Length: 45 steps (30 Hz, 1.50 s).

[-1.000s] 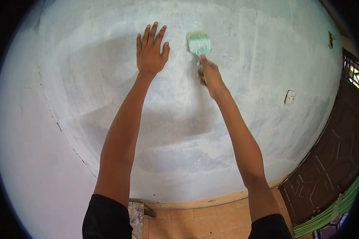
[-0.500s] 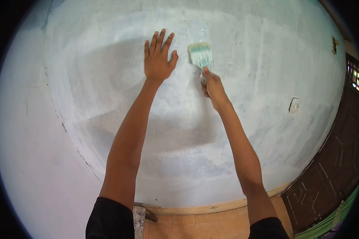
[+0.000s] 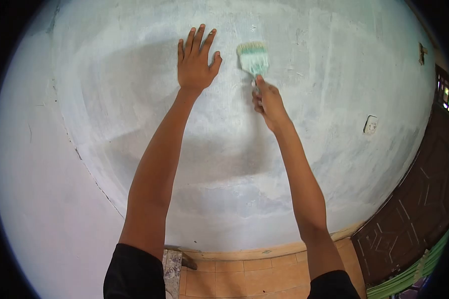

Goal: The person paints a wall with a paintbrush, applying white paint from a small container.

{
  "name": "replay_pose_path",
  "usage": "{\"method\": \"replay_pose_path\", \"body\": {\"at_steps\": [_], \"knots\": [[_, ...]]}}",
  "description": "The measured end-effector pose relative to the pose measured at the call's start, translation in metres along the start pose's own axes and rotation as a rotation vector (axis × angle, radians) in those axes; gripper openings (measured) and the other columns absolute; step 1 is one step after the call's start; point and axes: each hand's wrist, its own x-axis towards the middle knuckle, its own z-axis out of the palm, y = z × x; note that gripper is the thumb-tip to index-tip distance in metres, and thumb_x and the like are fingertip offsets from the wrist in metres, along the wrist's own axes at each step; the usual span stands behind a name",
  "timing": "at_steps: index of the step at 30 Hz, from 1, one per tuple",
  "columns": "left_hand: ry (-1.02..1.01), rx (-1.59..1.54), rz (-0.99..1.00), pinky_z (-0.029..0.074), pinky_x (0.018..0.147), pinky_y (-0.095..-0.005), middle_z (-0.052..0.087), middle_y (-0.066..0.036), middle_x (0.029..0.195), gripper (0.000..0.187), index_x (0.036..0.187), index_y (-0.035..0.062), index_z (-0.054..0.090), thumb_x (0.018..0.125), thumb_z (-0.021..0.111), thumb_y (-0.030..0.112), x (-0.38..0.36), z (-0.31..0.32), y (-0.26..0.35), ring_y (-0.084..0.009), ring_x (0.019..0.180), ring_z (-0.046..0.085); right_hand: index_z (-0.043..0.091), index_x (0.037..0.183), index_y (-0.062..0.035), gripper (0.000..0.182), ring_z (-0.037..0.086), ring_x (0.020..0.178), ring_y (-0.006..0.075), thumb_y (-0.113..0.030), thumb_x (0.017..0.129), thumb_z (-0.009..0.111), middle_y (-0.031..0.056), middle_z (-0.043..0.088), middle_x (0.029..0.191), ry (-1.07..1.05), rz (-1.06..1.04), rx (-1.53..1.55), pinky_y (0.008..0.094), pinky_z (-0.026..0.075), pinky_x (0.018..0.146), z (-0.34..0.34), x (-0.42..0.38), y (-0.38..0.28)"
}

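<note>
My left hand (image 3: 196, 62) lies flat against the wall (image 3: 209, 144) with its fingers spread, holding nothing. To the right of it, my right hand (image 3: 269, 102) is closed around the handle of a wide paintbrush (image 3: 254, 59). The brush points upward, its bristles at the wall surface and its lower part coated in pale green and white paint. Much of the handle is hidden inside my fingers. Around both hands the wall is patchy, with whitish and grey areas.
A wall switch or socket (image 3: 370, 124) sits at the right. Beyond it stands a dark brown door (image 3: 409, 199). Orange tiles (image 3: 229, 279) cover the floor, and a patterned surface edge (image 3: 173, 266) shows at the bottom. Green fabric (image 3: 409, 276) hangs at the lower right.
Both hands and the paintbrush appear slightly higher in view, while the wall marks show the camera view has shifted a little. My left hand stays spread; my right keeps its grip.
</note>
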Motion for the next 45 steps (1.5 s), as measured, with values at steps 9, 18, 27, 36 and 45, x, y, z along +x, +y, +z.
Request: {"method": "replay_pose_path", "body": {"at_steps": [9, 18, 27, 36, 45], "knots": [[0.025, 0.02, 0.014, 0.023, 0.118, -0.0511, 0.034, 0.0, 0.155, 0.059, 0.147, 0.0283, 0.041, 0.09, 0.058, 0.032, 0.0, 0.002, 0.0, -0.0222, 0.145, 0.028, 0.053, 0.087, -0.0107, 0.036, 0.031, 0.051, 0.005, -0.044, 0.101, 0.051, -0.0057, 0.038, 0.064, 0.067, 0.037, -0.043, 0.0217, 0.025, 0.045, -0.009, -0.053, 0.018], [0.014, 0.048, 0.007, 0.023, 0.118, -0.0507, 0.035, -0.001, 0.155, 0.057, 0.146, 0.0282, 0.042, 0.091, 0.057, 0.034, 0.0, 0.001, 0.0, -0.0226, 0.144, 0.029, 0.051, 0.089, -0.0093, 0.036, 0.031, 0.052, 0.0066, -0.042, 0.103, 0.048, -0.0038, 0.04, 0.067, 0.083, 0.111, 0.041, 0.0221, 0.025, 0.045, -0.025, -0.035, 0.01], [0.01, 0.033, -0.004, 0.021, 0.119, -0.05, 0.034, 0.001, 0.155, 0.058, 0.146, 0.03, 0.041, 0.091, 0.057, 0.033, -0.001, -0.001, 0.001, -0.0213, 0.145, 0.027, 0.054, 0.095, -0.0108, 0.031, 0.041, 0.063, 0.007, -0.041, 0.101, 0.052, -0.0026, 0.051, 0.077, 0.201, -0.09, -0.01, 0.0207, 0.033, 0.052, -0.033, -0.011, -0.044], [0.001, 0.027, -0.012, 0.021, 0.119, -0.0495, 0.033, 0.001, 0.156, 0.059, 0.147, 0.0306, 0.04, 0.091, 0.058, 0.033, 0.0, -0.003, 0.003, -0.0204, 0.145, 0.027, 0.053, 0.109, -0.0045, 0.03, 0.04, 0.059, 0.007, -0.033, 0.099, 0.058, -0.0016, 0.051, 0.076, 0.084, -0.221, -0.258, 0.0232, 0.034, 0.053, -0.025, 0.033, -0.101], [0.033, 0.024, 0.008, 0.021, 0.119, -0.0499, 0.034, 0.001, 0.155, 0.059, 0.146, 0.0303, 0.041, 0.09, 0.06, 0.033, -0.001, 0.0, 0.0, -0.0205, 0.145, 0.027, 0.057, 0.096, -0.005, 0.039, 0.036, 0.054, 0.0067, -0.043, 0.101, 0.051, -0.0019, 0.045, 0.072, 0.081, -0.148, -0.158, 0.0234, 0.029, 0.047, -0.031, 0.046, -0.073]]}}
